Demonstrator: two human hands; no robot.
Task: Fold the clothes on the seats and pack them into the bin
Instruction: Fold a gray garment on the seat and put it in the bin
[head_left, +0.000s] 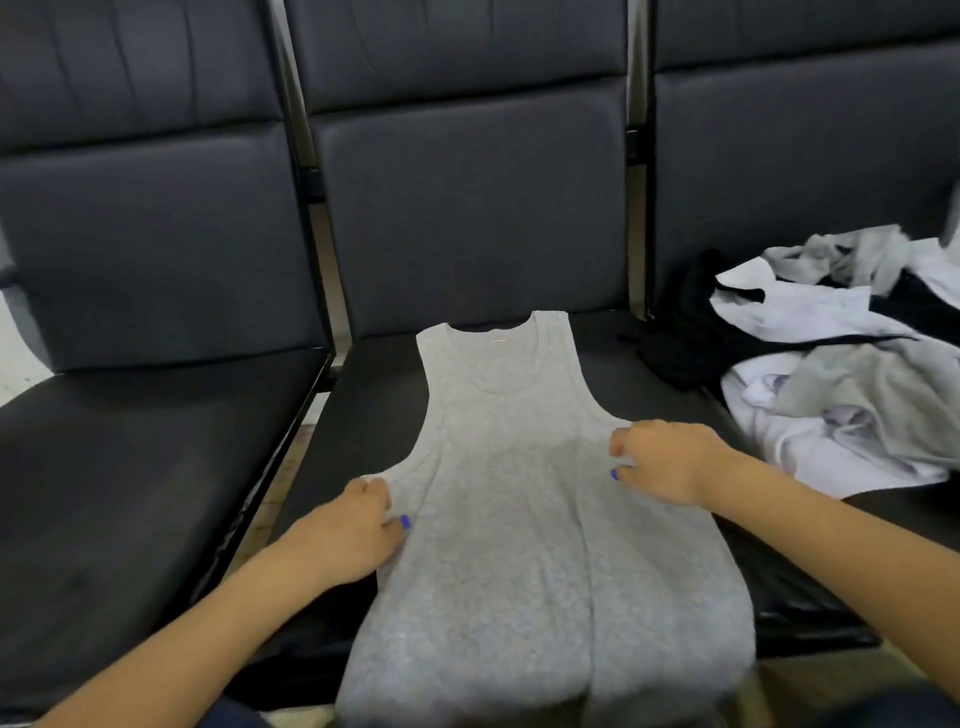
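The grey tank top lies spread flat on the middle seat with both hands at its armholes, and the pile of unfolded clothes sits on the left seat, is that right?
Not quite: the head view shows the pile of unfolded clothes on the right seat; the rest holds.

Bare forearms, hands (358, 525) with blue-painted nails

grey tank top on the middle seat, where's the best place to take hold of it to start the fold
Take the grey tank top at its two side edges just under the armholes, one grip from each side. It lies flat, neck away from the person, so those edges are free and level. The left hand and right hand already pinch there, ready to fold the sides inward. The pile of clothes lies on the right seat.
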